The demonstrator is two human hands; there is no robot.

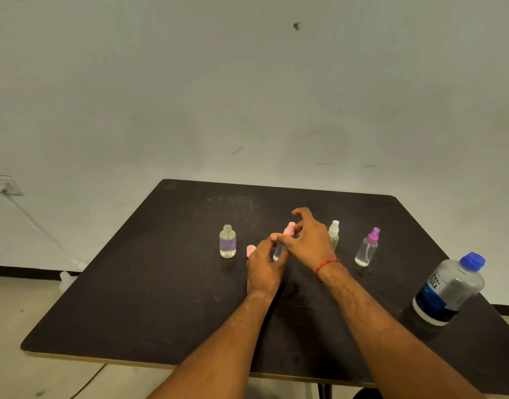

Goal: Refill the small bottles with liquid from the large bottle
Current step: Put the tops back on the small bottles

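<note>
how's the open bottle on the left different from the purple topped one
The open bottle has a bare threaded neck; the purple-topped bottle wears its spray head. The open bottle is squat with a purple band; the purple-topped bottle is slimmer, no band showing. The open bottle stands at the row's left end, the purple-topped bottle at its right. Both are clear, standing on the table.

Dark square table [167, 298], pale scuffed wall [190, 82], light floor [23, 312]

Bare forearms [391, 326]; thin red thread bracelet [328, 264] on right wrist.
</note>
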